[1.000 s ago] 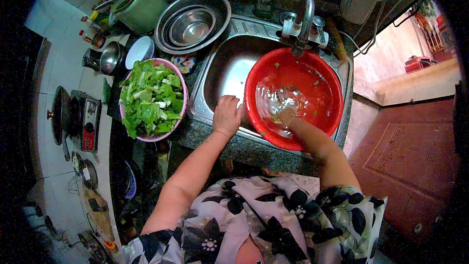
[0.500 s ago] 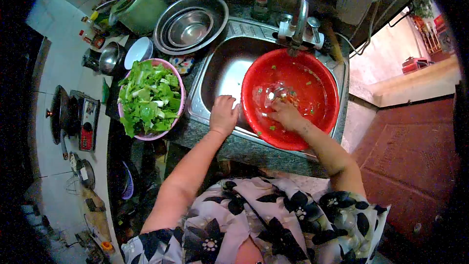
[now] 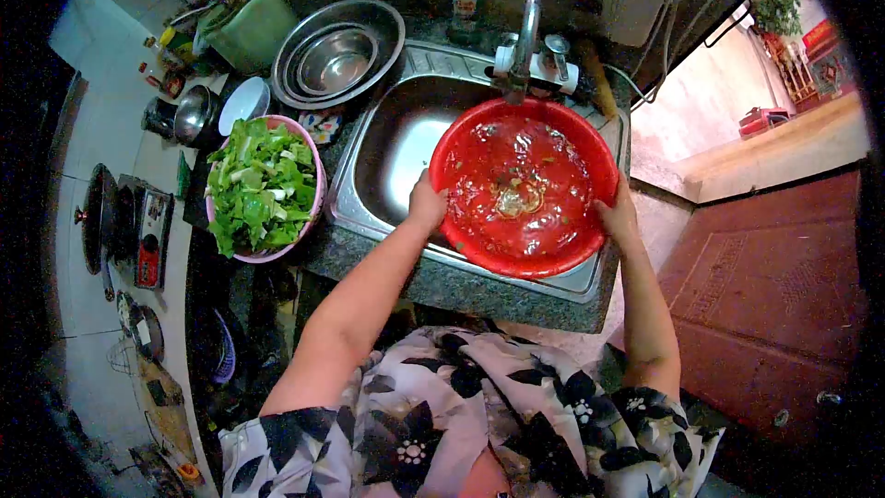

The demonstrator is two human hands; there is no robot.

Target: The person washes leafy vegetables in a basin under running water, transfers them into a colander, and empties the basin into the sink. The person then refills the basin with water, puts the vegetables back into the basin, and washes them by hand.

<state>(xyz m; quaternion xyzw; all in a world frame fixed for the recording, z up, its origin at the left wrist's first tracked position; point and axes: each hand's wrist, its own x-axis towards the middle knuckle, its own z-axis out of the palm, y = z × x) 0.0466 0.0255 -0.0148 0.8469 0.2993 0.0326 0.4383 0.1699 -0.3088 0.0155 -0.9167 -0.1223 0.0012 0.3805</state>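
Observation:
A large red basin holds rippling water with small green leaf scraps in it. It sits over the right side of the steel sink, below the faucet. My left hand grips the basin's left rim, thumb over the edge. On the opposite side my right hand grips the right rim the same way. The undersides of both hands are hidden by the basin. To the left, chopped leafy greens fill a pink basin on the counter.
Nested steel bowls stand behind the sink's left side. A dish soap bottle is at the back. A green container, a white bowl and a steel bowl line the back left. A brown door is at right.
My right hand has come out of the water and now holds the right rim. My left hand has closed on the left rim. The water ripples more.

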